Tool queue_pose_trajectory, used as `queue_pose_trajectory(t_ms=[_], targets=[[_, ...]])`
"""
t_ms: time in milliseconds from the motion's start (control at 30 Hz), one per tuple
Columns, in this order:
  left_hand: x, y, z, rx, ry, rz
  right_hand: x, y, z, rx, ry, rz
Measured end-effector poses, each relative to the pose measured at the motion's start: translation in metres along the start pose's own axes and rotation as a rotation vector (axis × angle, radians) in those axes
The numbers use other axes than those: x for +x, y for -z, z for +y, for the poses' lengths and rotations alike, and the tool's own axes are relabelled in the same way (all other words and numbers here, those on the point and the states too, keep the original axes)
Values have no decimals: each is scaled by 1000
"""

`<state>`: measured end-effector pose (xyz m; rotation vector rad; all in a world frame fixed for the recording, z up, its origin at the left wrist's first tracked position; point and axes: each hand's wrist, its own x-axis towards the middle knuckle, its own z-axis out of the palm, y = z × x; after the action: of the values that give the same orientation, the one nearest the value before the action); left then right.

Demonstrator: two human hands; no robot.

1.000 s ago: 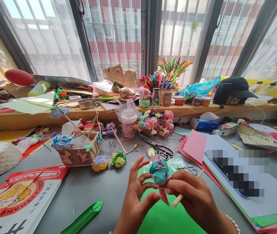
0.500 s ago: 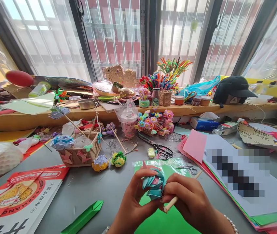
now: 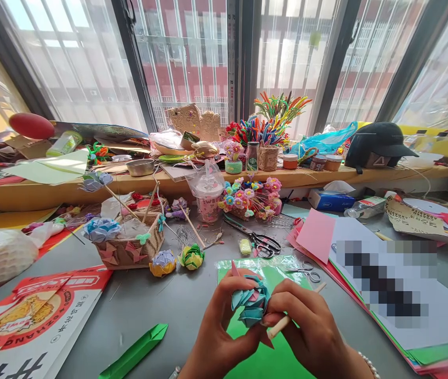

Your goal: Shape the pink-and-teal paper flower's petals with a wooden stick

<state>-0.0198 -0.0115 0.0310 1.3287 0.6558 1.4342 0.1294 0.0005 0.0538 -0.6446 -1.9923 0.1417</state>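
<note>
My left hand (image 3: 224, 321) is closed around a folded paper flower (image 3: 252, 302) with blue petals and some pink paper among them. One pink tip sticks up above the fingers and another pokes out below. My right hand (image 3: 306, 321) presses its fingertips to the flower's right side. A pale wooden stick (image 3: 279, 327) is also gripped in that hand, one end toward me and the other showing beyond the knuckles. Both hands are over a green paper sheet (image 3: 253, 355) in a clear sleeve. Where the right fingertips meet the petals is partly hidden.
A folded green paper strip (image 3: 135, 351) lies left of my hands. Beyond are two folded flowers, a cardboard box (image 3: 129, 251) with paper flowers, black scissors (image 3: 261, 239) and small scissors (image 3: 306, 272). Coloured paper sheets (image 3: 440, 310) are stacked at right; a printed bag (image 3: 30, 321) lies left.
The blue flower has turned slightly in my fingers, and a pink tip now shows below it. The near end of the stick has shifted a little to the right.
</note>
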Motion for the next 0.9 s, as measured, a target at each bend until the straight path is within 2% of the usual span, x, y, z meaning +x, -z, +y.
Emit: queue_pose_trajectory(t_ms=[100,200,367,500,667,900], targets=[[1,0,1,-8,17,48,0,4,-1,46,-30,-32],[4,-1,3,-114,75,45,0,14,-1,120,-100,-106],[9,-1,5,-359,184,37,2,26,6,80,-151,-22],[10,2,2,-437,219,58,2,29,10,-9,-148,-4],[13,5,-2,-394,252,68,0,29,14,-105,-199,-37],[17,3,-4,-226,258,229,5,25,12,40,-208,-65]])
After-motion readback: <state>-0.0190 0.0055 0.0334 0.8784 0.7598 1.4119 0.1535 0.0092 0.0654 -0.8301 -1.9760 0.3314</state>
